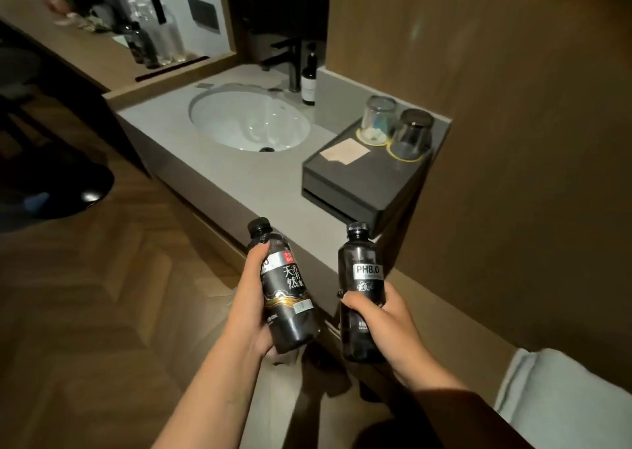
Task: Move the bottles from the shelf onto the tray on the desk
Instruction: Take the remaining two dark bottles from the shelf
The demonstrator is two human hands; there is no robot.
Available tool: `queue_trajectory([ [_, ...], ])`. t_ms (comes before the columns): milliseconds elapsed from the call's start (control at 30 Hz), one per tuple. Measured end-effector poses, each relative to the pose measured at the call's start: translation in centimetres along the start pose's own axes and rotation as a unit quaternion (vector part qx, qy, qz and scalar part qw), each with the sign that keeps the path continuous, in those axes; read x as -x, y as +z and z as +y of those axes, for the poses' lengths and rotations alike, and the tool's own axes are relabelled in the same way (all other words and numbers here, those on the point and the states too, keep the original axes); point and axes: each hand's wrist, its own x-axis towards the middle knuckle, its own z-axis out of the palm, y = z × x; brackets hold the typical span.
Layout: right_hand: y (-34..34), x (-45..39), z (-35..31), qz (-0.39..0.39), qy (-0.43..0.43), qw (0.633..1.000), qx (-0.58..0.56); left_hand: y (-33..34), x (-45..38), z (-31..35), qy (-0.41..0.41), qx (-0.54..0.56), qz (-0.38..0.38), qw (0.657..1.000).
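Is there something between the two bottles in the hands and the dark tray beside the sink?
Nothing visible blocks the way. The left hand and right hand each hold a black bottle short of the tray. On the tray, two upturned glasses fill the far end and a card lies nearer.

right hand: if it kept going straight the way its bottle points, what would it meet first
Probably the dark tray on the counter: the right hand holds its bottle with the cap aimed at the tray's near corner. Depth is unclear, so it might pass above it.

right bottle label reads "ph8.0"; left bottle label bears chinese characters "天然"; rest unreadable.
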Motion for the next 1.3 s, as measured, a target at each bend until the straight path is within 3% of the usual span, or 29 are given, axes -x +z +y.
queue_trajectory([
  [267,11.5,-3.4,-2.0,-0.088,0.037,0.994,-0.046,-8.9,-1.7,6.9,-0.049,0.036,0.061,0.996],
  [633,23.6,-12.0,-5.8,-0.153,0.086,0.984,-0.041,-14.3,-6.4,16.6,0.015,0.024,0.113,0.993],
  [1300,42.0,-26.2,-17.3,-0.248,0.027,0.963,0.098,-21.3,-18.0,37.0,0.029,0.049,0.133,0.989],
])
